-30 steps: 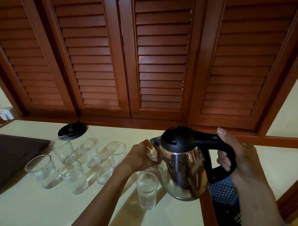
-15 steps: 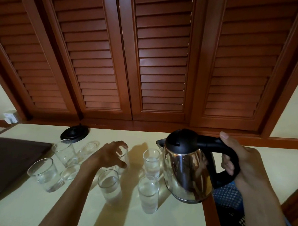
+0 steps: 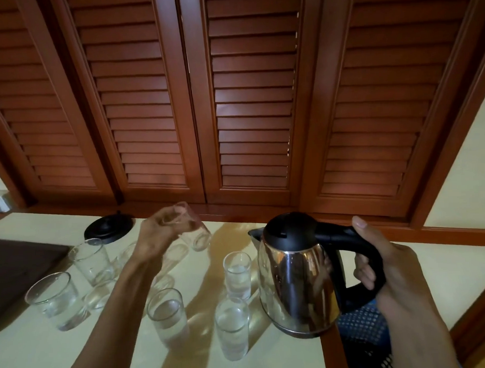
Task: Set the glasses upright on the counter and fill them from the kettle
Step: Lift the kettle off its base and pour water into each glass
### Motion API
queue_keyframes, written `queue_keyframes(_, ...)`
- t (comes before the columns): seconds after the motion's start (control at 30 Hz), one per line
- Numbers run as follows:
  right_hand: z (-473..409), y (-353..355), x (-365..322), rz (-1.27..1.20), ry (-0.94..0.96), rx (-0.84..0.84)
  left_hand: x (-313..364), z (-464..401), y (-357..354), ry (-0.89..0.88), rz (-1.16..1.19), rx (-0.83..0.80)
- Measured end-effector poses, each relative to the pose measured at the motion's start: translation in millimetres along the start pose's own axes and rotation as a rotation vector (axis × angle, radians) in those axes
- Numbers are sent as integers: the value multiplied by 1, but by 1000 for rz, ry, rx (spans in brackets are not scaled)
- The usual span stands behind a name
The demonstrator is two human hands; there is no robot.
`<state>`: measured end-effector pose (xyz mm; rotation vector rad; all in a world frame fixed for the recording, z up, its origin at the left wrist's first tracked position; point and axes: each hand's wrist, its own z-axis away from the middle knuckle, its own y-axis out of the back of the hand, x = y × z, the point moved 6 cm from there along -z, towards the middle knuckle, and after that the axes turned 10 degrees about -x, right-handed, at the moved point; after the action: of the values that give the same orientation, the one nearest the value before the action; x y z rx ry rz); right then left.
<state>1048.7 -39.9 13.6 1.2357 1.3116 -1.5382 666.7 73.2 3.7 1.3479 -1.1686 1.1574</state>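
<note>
My left hand (image 3: pixel 157 237) grips an empty glass (image 3: pixel 195 233), lifted and tilted above the counter (image 3: pixel 274 357) toward its back edge. My right hand (image 3: pixel 389 263) is clenched around the black handle of the steel kettle (image 3: pixel 298 278), held upright near the counter's right edge. Three filled glasses (image 3: pixel 232 329) stand just left of the kettle.

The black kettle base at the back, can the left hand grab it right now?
Probably not yet. The left hand is already holding a tilted glass in the air, so its grip is taken. The kettle base lies close by at the back of the counter, with nothing blocking it.
</note>
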Motion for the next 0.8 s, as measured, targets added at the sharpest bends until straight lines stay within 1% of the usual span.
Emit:
queue_keyframes(0.1,1,-4,-6,-2,46,-32,11,11,-8,-20,267,45)
queue_keyframes(0.17,2,-7,-12,0,77,-51,14,19,-14,-7,353,66)
queue_keyframes(0.2,2,-10,-14,8,89,-72,16,24,-17,-15,353,56)
queue_keyframes(0.37,1,-24,-32,74,154,-132,30,46,-35,-120,85,-38)
queue_keyframes(0.47,3,-33,-48,146,212,-159,36,53,-40,-153,-64,-38)
queue_keyframes(0.57,2,-44,-71,200,272,-169,43,58,-49,-175,-140,-90)
queue_keyframes(0.67,-3,-57,-97,276,262,-152,44,61,-57,-169,-176,-115)
queue_keyframes(0.8,-6,-75,-120,379,308,-211,37,63,-60,-124,-286,-129)
